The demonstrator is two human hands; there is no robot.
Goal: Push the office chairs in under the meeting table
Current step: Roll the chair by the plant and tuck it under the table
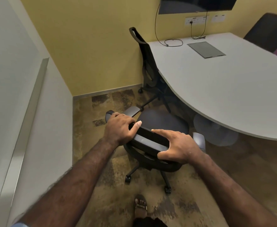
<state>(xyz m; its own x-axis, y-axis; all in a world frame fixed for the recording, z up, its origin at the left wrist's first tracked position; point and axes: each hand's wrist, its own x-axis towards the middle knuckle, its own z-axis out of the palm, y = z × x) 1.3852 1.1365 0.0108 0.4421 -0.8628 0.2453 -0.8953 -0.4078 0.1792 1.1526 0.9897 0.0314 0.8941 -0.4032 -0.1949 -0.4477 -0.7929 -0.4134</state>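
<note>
A grey office chair (160, 122) stands in front of me, its seat facing the white meeting table (224, 89) and close to the table's curved edge. My left hand (119, 128) grips the left end of the chair's top backrest bar. My right hand (178, 146) holds the bar's right end, fingers spread over it. A second black mesh chair (146, 63) sits further back, its seat tucked under the table beside the yellow wall.
A white wall panel (28, 104) runs close along my left. The table's round pedestal base (216, 133) stands right of the chair. Cables (173, 42) and a grey flap (205, 49) lie on the table. A dark chair (268, 30) is at the far right. My sandalled foot (141, 207) is behind the castors.
</note>
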